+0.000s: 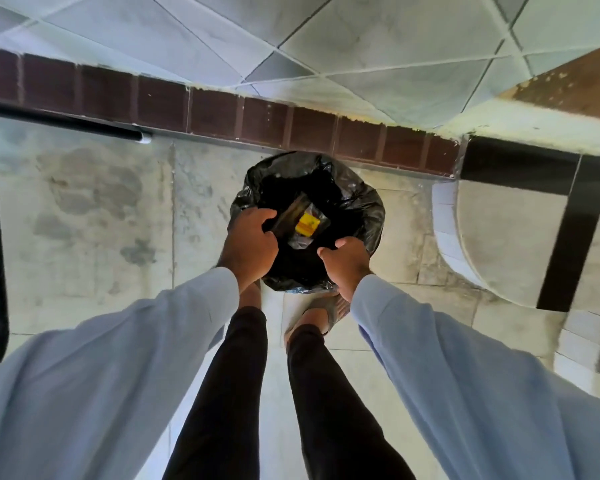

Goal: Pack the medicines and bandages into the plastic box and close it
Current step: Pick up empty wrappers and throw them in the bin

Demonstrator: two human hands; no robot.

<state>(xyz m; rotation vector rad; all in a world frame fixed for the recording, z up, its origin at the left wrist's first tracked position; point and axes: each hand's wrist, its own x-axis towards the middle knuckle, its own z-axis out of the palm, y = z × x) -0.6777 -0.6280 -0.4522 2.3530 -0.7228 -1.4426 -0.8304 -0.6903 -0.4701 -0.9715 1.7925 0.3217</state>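
Standing over bin (371, 216). Both hands' fingers curled, empty; wrapper (307, 225), possibly medicine packaging, beyond fingertips. Drop clear, then back to packing.

There is a single view, from a wide-angle camera worn on the person's head, facing almost straight down. Both hands, the left grip (253, 237) and the right grip (345, 259), sit near the centre, fairly close below the lens. Beyond them lies a bin (368, 209); beneath them, the floor (101, 220). Straight lines bow near the edges.
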